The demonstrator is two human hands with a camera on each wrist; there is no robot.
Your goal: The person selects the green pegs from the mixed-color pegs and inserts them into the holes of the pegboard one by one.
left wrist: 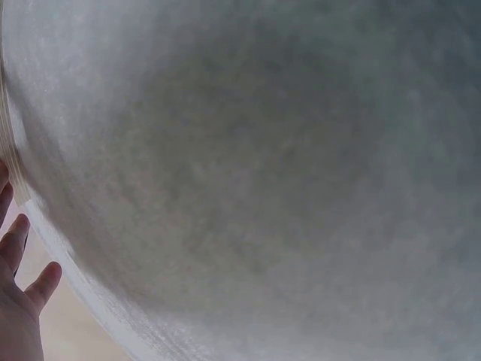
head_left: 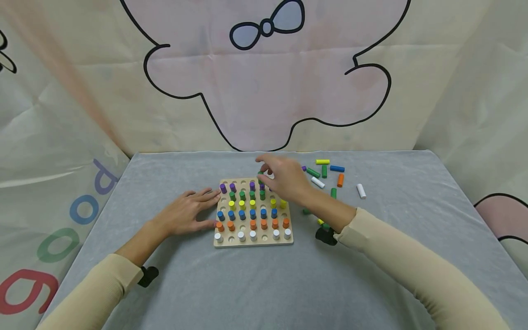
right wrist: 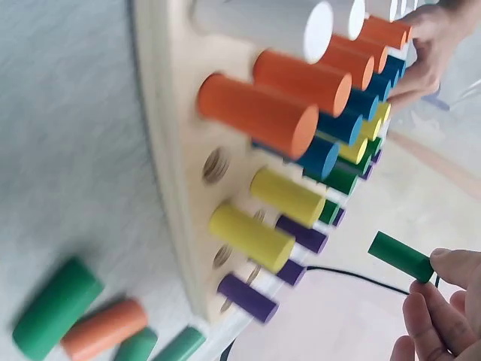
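Observation:
A wooden pegboard [head_left: 260, 245] lies on the table with rows of coloured pegs standing in it: purple at the far side, then green, yellow, blue, orange, and white nearest me. Some holes between the pegs show bare. My right hand [head_left: 286, 179] is over the board's far right part, pinching a green peg [right wrist: 400, 256] between thumb and fingertips. That peg is held above the board, apart from it. At the board's left edge, my left hand [head_left: 183, 213] rests with fingers spread, touching the side. Only its fingers show in the left wrist view.
Loose pegs lie to the right of the board, among them a yellow peg [head_left: 322, 162], a blue peg [head_left: 337, 168] and a white peg [head_left: 361, 191]. Several green ones are scattered there, some partly hidden by my right forearm. A grey cloth [head_left: 198, 288] covers the table.

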